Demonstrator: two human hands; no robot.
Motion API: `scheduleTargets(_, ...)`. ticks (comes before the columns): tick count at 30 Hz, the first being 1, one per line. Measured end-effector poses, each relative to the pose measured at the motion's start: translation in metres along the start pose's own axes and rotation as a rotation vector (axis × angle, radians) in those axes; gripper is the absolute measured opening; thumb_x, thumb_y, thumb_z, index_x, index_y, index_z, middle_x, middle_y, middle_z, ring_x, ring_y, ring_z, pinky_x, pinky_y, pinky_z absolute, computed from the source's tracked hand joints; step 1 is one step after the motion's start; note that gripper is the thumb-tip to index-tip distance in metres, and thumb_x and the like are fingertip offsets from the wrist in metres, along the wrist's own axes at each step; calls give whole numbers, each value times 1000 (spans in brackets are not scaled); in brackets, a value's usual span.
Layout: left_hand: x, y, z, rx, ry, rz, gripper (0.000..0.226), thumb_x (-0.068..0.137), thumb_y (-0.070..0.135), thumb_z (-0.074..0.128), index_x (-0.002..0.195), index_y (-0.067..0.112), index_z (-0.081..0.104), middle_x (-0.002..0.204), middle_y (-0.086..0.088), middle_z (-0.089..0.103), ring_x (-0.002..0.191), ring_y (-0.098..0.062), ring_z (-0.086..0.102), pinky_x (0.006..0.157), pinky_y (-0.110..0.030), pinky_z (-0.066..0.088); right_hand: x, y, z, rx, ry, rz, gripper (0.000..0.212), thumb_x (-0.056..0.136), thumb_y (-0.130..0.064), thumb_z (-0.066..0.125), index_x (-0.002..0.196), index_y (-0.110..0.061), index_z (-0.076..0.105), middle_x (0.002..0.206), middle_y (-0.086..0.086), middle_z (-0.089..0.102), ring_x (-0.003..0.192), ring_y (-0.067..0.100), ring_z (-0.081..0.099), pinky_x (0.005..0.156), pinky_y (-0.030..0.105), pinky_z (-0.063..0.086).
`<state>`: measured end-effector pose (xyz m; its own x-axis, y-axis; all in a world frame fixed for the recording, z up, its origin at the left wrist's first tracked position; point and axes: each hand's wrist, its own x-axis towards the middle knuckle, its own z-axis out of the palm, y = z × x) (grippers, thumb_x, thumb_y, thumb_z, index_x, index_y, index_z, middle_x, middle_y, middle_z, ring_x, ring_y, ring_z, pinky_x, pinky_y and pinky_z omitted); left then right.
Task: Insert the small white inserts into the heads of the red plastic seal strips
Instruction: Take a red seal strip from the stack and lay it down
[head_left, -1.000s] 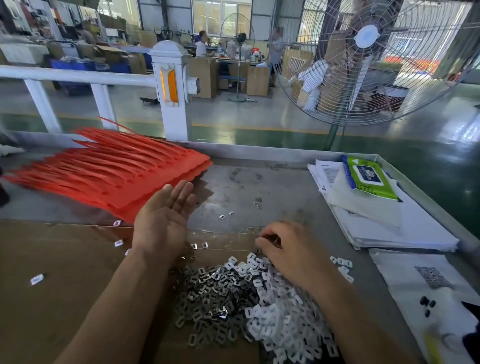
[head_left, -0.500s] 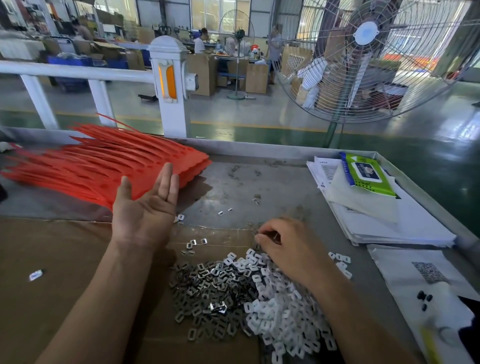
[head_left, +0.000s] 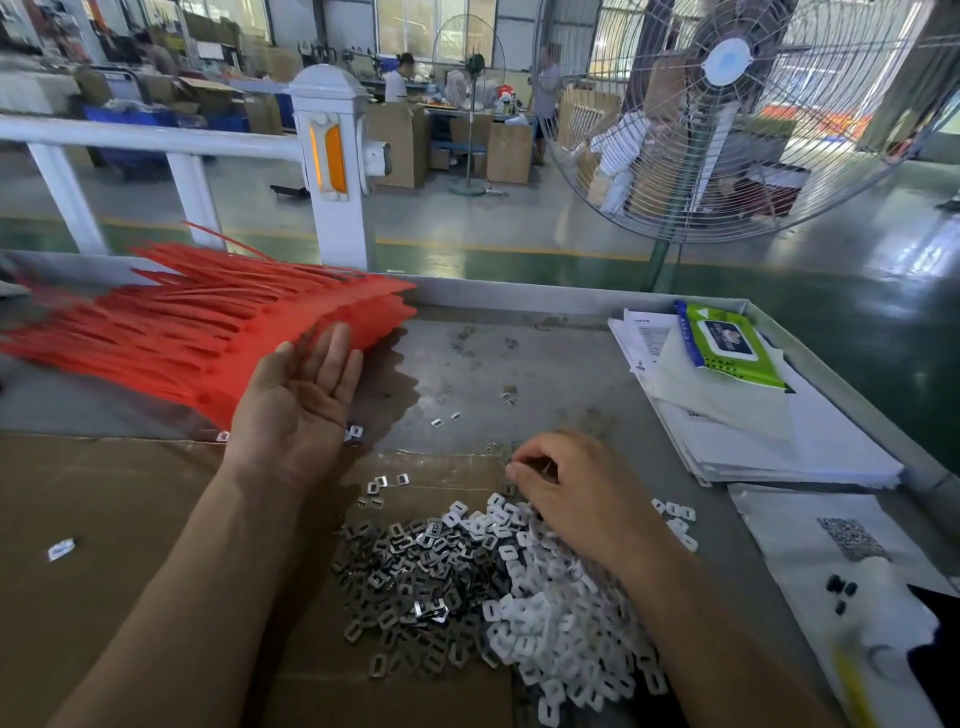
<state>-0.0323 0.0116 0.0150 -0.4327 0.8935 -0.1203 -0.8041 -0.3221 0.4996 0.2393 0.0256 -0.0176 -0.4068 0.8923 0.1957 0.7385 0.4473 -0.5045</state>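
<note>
Your hands are working at the table.
Your left hand (head_left: 298, 400) is lying open, palm up, holding nothing, beside the red plastic seal strips (head_left: 208, 332). Your right hand (head_left: 576, 493) is curling its fingers on the pile of small white plastic inserts (head_left: 545, 618); I cannot tell if it is holding one.

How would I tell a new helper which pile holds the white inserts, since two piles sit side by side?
Start at the big red fan of seal strips, then look nearer, to the cardboard sheet's right edge. Two piles touch there: the white inserts lie under the right hand, matte white, unlike the shiny metal clips beside them.

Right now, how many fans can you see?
2. A big fan stands on the floor just behind the table's right side, and a small fan stands far back by the cardboard boxes. More may be hidden.
</note>
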Motion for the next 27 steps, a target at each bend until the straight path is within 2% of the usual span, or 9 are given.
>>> scheduleTargets(4,-10,-11,10,120,-147,68,33,107,26,35,115,13,64,121,-1,73,117,-16,67,97,-34,52,-1,-2,-3,-1,-1,1,24,100,-44,63,115,-27,71,106,-14,67,91,-2,60,89,24,54)
scheduleTargets(8,-26,-30,25,295,-313,68,36,108,29,30,127,15,57,133,6,66,126,-13,60,104,-37,47,-2,-5,-4,129,60,25,16,100,-40,62,110,-31,71,98,-19,68,85,-5,63,77,15,51)
scheduleTargets(11,-44,-44,34,342,-469,50,26,106,28,34,116,20,56,136,8,64,130,-15,57,98,-33,53,-1,-6,-9,468,134,144,23,99,-50,59,106,-33,72,89,-18,73,83,-7,68,66,10,51)
scheduleTargets(13,-55,-51,39,336,-556,1,24,99,29,38,112,19,56,137,4,63,132,-19,56,98,-33,54,4,-10,-14,826,108,280,43,95,-63,54,109,-26,73,96,-12,78,85,4,74,69,19,56)
scheduleTargets(15,-63,-56,41,334,-611,-66,27,96,29,40,115,16,55,139,0,62,132,-21,56,100,-35,53,11,-15,-19,1217,83,449,62,89,-65,50,115,-11,68,98,5,80,83,19,77,67,30,62)
scheduleTargets(18,-74,-62,44,381,-649,-143,33,95,29,39,111,19,66,136,-3,64,132,-21,56,103,-37,52,12,-18,-25,1481,28,531,72,92,-66,46,121,-1,59,107,19,76,86,29,78,65,36,63)
scheduleTargets(21,-81,-66,45,384,-666,-205,35,94,27,41,108,12,69,127,-4,70,131,-21,57,103,-36,52,9,-18,-29,1520,-18,515,67,99,-60,44,124,1,56,102,18,75,79,26,77,68,38,63)
scheduleTargets(24,-88,-66,47,329,-749,-268,34,89,30,68,113,7,71,128,-8,69,133,-25,55,105,-38,50,7,-23,-29,1417,-87,482,58,105,-53,39,125,-3,62,100,16,71,74,21,72,72,39,60)
scheduleTargets(27,-91,-64,49,273,-839,-330,43,80,39,76,112,12,76,130,-6,68,134,-24,54,109,-41,46,4,-28,-27,1398,-199,416,52,106,-46,38,115,-4,68,89,15,73,71,19,70,63,32,60)
